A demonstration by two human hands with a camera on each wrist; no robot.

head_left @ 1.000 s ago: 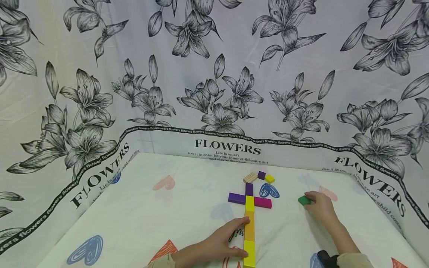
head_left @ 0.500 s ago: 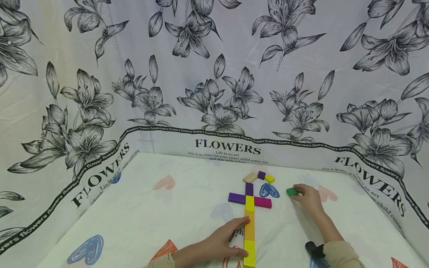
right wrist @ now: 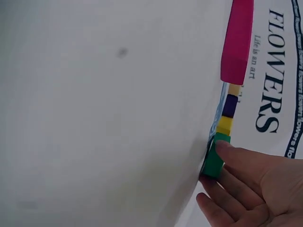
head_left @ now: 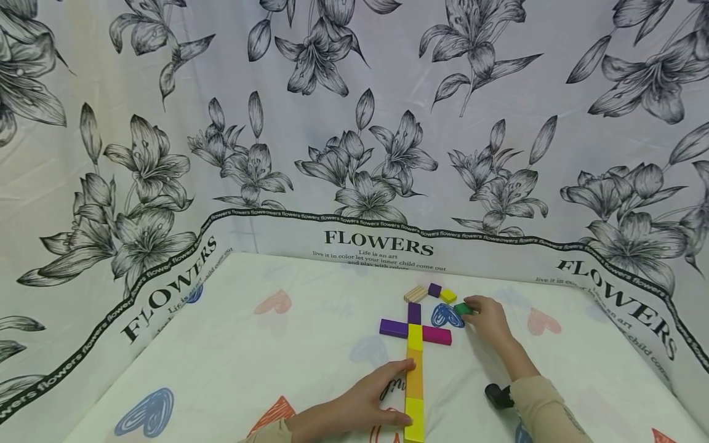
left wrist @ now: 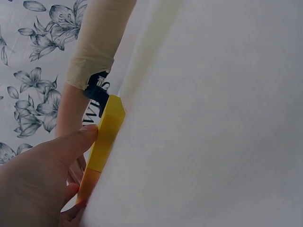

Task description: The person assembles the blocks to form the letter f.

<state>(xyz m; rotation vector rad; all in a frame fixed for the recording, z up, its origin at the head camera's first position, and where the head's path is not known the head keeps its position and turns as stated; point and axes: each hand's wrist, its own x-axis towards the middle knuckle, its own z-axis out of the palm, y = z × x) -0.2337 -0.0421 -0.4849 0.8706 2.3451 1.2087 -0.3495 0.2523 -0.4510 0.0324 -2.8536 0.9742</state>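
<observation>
My right hand (head_left: 488, 320) pinches a small green block (head_left: 463, 309) between thumb and fingers, at the row's right end beside a yellow block (head_left: 448, 295). In the right wrist view the green block (right wrist: 213, 158) sits low by the cloth; whether it touches is hard to tell. My left hand (head_left: 354, 403) is spread along the left side of a block column, thumb at the near yellow block (head_left: 414, 418) and a fingertip at the orange block (head_left: 415, 375). Above these lie another yellow block (head_left: 415, 336), a purple block (head_left: 414, 312), and purple (head_left: 393, 328) and magenta (head_left: 437, 335) side blocks.
A plain wooden block (head_left: 416, 293) and a small dark purple block (head_left: 434, 289) continue the row behind the column. Heart-printed white cloth (head_left: 310, 357) covers the surface. A flower-printed curtain (head_left: 354, 184) rises behind it. A black wrist device (head_left: 498, 397) is on the right wrist.
My right hand has carried the green block left and away from me, to the yellow block in the back row. My left hand stays at the column.
</observation>
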